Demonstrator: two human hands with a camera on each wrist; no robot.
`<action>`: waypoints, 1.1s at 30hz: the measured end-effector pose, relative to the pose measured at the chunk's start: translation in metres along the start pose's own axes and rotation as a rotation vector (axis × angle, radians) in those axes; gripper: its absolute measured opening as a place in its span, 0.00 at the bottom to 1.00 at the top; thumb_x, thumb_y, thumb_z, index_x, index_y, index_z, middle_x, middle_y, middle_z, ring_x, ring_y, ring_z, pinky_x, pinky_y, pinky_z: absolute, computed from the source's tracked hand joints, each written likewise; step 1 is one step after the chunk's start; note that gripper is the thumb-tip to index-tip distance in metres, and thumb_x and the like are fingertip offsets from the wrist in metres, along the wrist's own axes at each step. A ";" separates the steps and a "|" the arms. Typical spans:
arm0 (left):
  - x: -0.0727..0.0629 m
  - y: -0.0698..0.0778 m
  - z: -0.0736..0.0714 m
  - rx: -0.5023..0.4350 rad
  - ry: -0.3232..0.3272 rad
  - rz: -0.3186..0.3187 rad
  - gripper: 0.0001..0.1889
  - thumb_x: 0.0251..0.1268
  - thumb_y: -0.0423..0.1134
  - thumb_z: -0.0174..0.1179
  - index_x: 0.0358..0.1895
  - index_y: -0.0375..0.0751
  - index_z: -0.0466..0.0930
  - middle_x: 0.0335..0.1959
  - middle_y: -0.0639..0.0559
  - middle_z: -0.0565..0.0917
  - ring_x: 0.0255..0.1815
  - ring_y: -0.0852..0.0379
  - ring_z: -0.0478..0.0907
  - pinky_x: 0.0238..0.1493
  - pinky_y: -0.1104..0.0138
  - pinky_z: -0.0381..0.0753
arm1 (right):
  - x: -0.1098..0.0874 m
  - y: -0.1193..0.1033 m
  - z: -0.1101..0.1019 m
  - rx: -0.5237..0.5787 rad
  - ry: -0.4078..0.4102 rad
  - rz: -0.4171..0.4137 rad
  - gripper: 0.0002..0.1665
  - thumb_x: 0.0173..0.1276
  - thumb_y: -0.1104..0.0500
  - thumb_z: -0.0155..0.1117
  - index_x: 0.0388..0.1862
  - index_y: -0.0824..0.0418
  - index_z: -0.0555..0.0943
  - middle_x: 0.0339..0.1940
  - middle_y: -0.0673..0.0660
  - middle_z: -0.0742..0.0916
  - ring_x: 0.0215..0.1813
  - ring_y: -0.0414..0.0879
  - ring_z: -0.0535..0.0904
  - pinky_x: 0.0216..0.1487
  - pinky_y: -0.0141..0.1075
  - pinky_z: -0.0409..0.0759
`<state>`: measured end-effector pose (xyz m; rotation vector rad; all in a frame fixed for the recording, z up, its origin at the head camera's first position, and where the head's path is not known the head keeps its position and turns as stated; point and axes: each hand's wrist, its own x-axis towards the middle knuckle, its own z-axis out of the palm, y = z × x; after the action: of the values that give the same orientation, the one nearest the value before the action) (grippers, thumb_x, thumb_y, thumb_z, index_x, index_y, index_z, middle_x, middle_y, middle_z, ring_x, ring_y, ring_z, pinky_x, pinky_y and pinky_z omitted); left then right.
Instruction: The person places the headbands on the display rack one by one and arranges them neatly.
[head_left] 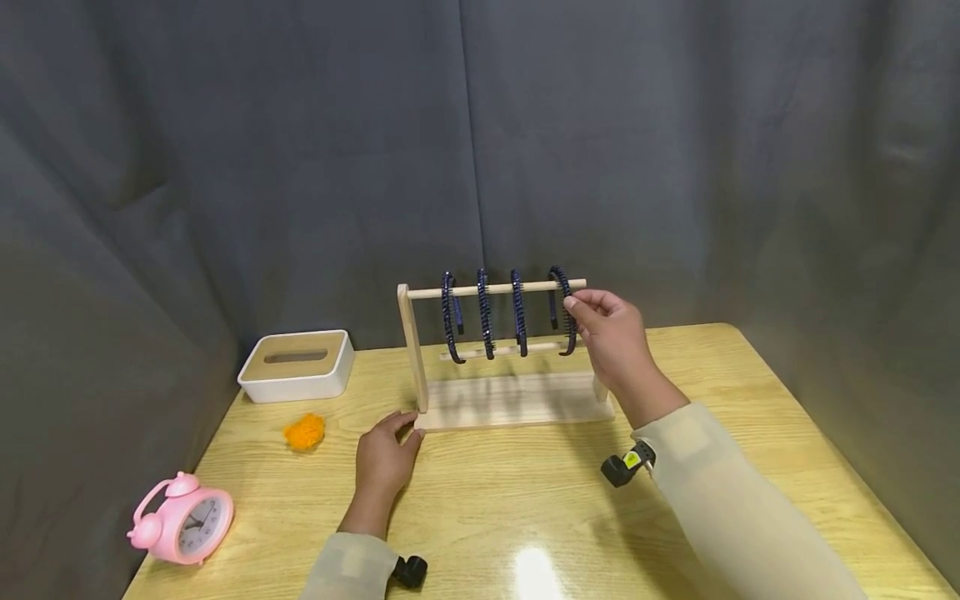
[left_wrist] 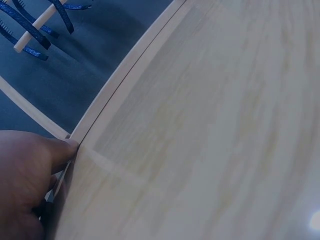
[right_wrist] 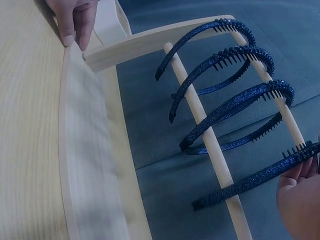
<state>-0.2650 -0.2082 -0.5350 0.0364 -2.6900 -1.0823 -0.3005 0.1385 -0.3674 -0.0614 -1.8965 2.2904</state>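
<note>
A wooden rack (head_left: 517, 402) with a flat base, an upright post and a top rod stands on the table. Three dark blue toothed headbands (head_left: 486, 312) hang spaced along the rod. Near the rod's right end, my right hand (head_left: 617, 337) pinches another dark blue headband (head_left: 567, 325) between thumb and fingers; this headband hangs over the rod. My left hand (head_left: 384, 458) grips the base's front left corner with thumb and fingertips, also visible in the right wrist view. A lower rod (right_wrist: 204, 122) runs behind the front arms of the headbands.
A white tissue box (head_left: 296, 387) with a wooden lid stands at the back left. In front of it lies an orange pompom-like flower (head_left: 304, 432). A pink alarm clock (head_left: 183, 517) sits at the table's left edge. Grey curtains (head_left: 337, 167) surround the table.
</note>
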 end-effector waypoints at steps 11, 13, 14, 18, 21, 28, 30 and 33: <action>-0.003 0.001 0.001 -0.011 0.005 0.002 0.19 0.75 0.42 0.72 0.65 0.44 0.89 0.71 0.39 0.85 0.75 0.37 0.80 0.78 0.41 0.76 | 0.003 0.002 0.006 -0.110 0.050 -0.004 0.10 0.79 0.54 0.74 0.47 0.58 0.84 0.39 0.48 0.82 0.43 0.42 0.78 0.44 0.28 0.83; -0.003 0.002 0.000 -0.016 0.005 0.002 0.19 0.75 0.42 0.72 0.65 0.44 0.89 0.71 0.39 0.85 0.75 0.37 0.80 0.78 0.41 0.77 | 0.003 0.003 0.005 -0.136 0.063 -0.009 0.11 0.78 0.53 0.74 0.46 0.58 0.84 0.38 0.48 0.83 0.42 0.43 0.80 0.44 0.29 0.83; -0.003 0.002 0.000 -0.014 0.007 0.004 0.19 0.75 0.42 0.72 0.65 0.44 0.90 0.71 0.39 0.85 0.75 0.37 0.80 0.77 0.41 0.77 | 0.003 0.003 0.005 -0.151 0.068 -0.012 0.11 0.78 0.52 0.75 0.46 0.57 0.84 0.38 0.48 0.83 0.43 0.43 0.80 0.44 0.29 0.84; -0.002 0.001 0.001 -0.009 0.018 0.011 0.19 0.74 0.42 0.73 0.64 0.44 0.90 0.70 0.39 0.85 0.74 0.37 0.81 0.77 0.41 0.77 | 0.003 0.004 0.004 -0.175 0.073 -0.027 0.12 0.76 0.50 0.76 0.45 0.56 0.85 0.39 0.48 0.84 0.46 0.45 0.82 0.46 0.30 0.84; -0.001 0.001 0.002 -0.008 0.024 0.014 0.19 0.74 0.42 0.73 0.64 0.44 0.90 0.70 0.39 0.86 0.74 0.37 0.81 0.77 0.42 0.77 | 0.003 0.005 0.004 -0.171 0.072 -0.036 0.13 0.76 0.49 0.77 0.44 0.56 0.85 0.41 0.48 0.85 0.46 0.44 0.83 0.48 0.30 0.85; 0.000 -0.001 0.002 -0.009 0.026 0.009 0.19 0.73 0.42 0.73 0.63 0.44 0.91 0.69 0.39 0.86 0.74 0.37 0.81 0.77 0.42 0.77 | 0.002 0.005 0.004 -0.166 0.069 -0.026 0.14 0.76 0.48 0.76 0.46 0.56 0.84 0.42 0.48 0.85 0.48 0.44 0.83 0.51 0.29 0.86; 0.000 -0.002 0.001 -0.007 0.031 0.015 0.18 0.73 0.41 0.73 0.63 0.44 0.91 0.69 0.39 0.86 0.73 0.37 0.82 0.76 0.42 0.78 | 0.001 0.005 0.004 -0.169 0.064 -0.025 0.14 0.76 0.48 0.76 0.47 0.56 0.84 0.42 0.48 0.85 0.48 0.44 0.83 0.51 0.29 0.86; 0.000 -0.002 0.001 -0.009 0.033 0.014 0.18 0.73 0.41 0.73 0.63 0.44 0.91 0.69 0.39 0.86 0.73 0.37 0.82 0.76 0.42 0.78 | -0.001 0.006 0.002 -0.191 0.049 -0.027 0.16 0.76 0.46 0.76 0.48 0.56 0.84 0.43 0.48 0.85 0.50 0.45 0.83 0.54 0.30 0.86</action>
<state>-0.2657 -0.2089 -0.5369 0.0336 -2.6525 -1.0804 -0.3004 0.1350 -0.3724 -0.1140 -2.0720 2.0650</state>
